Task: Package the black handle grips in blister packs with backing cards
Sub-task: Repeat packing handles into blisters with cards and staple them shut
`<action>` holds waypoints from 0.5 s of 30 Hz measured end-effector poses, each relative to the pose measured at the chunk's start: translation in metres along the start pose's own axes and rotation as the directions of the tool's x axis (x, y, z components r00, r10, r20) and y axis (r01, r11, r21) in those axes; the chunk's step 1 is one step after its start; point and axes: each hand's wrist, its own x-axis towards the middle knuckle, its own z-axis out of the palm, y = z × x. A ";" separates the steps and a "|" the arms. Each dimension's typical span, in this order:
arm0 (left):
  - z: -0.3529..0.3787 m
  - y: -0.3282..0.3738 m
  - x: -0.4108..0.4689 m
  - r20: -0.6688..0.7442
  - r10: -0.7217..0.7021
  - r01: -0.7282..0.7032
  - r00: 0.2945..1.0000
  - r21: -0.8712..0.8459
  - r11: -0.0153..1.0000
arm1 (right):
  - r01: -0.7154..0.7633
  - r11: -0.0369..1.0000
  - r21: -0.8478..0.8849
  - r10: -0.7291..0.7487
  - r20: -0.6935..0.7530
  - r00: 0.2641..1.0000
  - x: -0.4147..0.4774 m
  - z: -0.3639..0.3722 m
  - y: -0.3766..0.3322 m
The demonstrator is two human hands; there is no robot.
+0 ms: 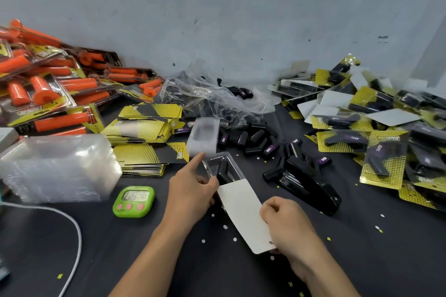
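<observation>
A clear blister pack [228, 163] lies open-side up on the black table with a black handle grip [222, 171] inside it. My left hand [193, 188] holds the pack at its near left side, index finger stretched out. A backing card [246, 214], white side up, sits partly slid into the pack's near end. My right hand [287, 226] pinches the card's near right edge. Loose black grips [255, 142] lie behind, next to stacked yellow-black backing cards [144, 149] and a stack of empty clear blisters [58, 166].
A black stapler [309, 181] lies right of the pack. Finished black packs [381, 132] pile at right, orange-grip packs [48, 87] at back left. A green timer [134, 201], a white cable [74, 224] and a crumpled plastic bag [212, 99] are nearby.
</observation>
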 end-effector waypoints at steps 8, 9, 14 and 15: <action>0.002 0.001 -0.004 -0.017 0.082 -0.081 0.996 0.067 0.994 | 0.080 0.996 0.031 -0.084 0.172 0.982 0.008 -0.005 -0.017; 0.002 0.001 -0.004 -0.014 0.092 -0.091 0.996 0.071 0.993 | 0.081 0.996 0.024 -0.084 0.152 0.985 0.011 -0.003 -0.019; 0.001 -0.001 -0.007 -0.019 0.110 -0.110 0.994 0.005 0.994 | 0.101 0.992 -0.069 -0.094 0.098 0.991 0.017 0.000 -0.019; 0.001 -0.002 -0.007 -0.016 0.116 -0.116 0.993 -0.007 0.993 | 0.101 0.992 -0.073 -0.094 0.095 0.991 0.017 -0.001 -0.018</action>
